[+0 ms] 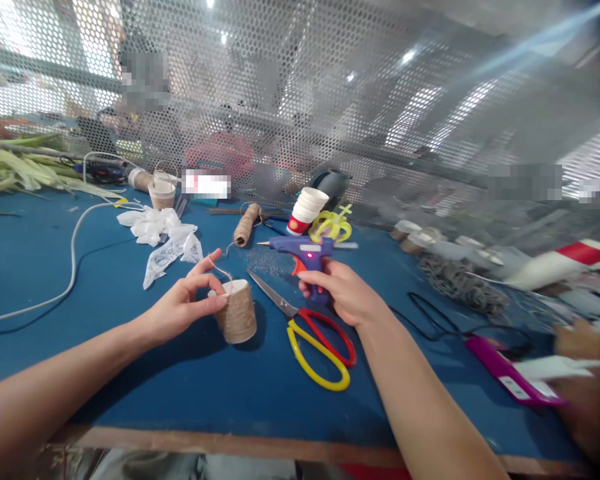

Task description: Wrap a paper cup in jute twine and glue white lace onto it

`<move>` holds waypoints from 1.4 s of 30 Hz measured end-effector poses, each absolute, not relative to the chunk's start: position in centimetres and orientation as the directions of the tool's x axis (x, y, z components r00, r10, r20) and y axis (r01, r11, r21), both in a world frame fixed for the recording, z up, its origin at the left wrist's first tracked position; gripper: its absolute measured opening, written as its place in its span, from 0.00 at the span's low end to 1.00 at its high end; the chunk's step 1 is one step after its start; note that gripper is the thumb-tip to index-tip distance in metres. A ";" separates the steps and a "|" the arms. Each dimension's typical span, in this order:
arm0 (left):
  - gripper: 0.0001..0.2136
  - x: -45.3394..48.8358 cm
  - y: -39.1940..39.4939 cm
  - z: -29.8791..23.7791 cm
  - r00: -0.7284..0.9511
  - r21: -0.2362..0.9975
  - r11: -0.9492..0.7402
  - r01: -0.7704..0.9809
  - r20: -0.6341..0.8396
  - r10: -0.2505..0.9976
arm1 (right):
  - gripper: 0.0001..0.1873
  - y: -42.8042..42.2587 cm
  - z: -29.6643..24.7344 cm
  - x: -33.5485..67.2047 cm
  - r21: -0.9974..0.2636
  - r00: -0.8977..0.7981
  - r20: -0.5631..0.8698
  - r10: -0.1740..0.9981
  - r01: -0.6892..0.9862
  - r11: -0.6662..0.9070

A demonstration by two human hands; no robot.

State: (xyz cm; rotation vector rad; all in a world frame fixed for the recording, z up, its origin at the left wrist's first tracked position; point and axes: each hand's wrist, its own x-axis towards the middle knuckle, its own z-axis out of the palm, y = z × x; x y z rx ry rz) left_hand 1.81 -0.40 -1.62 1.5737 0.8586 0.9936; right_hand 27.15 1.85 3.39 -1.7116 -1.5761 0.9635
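The blue table (180, 393) bears scissors (295, 313) and twine (247, 225).

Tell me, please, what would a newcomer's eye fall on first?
Probably the hot glue gun in the right hand, with its glowing red light. Lower in view lie red-and-yellow-handled scissors; to their left, the left hand touches a twine-wrapped cup.

Perforated grey screen (260, 80) (bright lights (409, 57) beyond) behind blue tabletop (190, 393).
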 end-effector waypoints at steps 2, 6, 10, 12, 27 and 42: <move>0.10 1.8 -0.3 -1.7 0.387 0.980 -0.193 0.048 0.160 0.908 | 0.08 0.0 4.0 26.4 -0.908 -0.073 -0.083 0.994 0.418 -0.045; 0.12 1.9 -0.2 -1.7 0.358 0.983 -0.176 0.045 0.149 0.922 | 0.13 -3.1 4.2 25.2 -0.901 -0.217 -0.048 0.975 0.431 0.052; 0.13 2.0 -0.2 -1.5 0.315 0.984 -0.169 0.051 0.144 0.938 | 0.13 -4.9 3.7 24.7 -0.724 -0.206 0.014 0.978 0.673 0.152; 0.13 2.1 -0.2 -1.4 0.302 0.984 -0.166 0.061 0.140 0.943 | 0.13 -5.2 3.5 24.6 -0.610 -0.205 0.107 0.973 0.760 0.227; 0.12 2.0 -0.2 -1.4 0.317 0.977 -0.195 0.083 0.160 0.935 | 0.08 -5.3 4.1 23.2 -0.564 -0.232 0.168 0.958 0.775 0.286; 0.11 2.0 -0.3 -1.6 0.319 0.977 -0.195 0.083 0.159 0.934 | 0.07 -5.2 3.9 23.5 -0.562 -0.229 0.200 0.953 0.770 0.303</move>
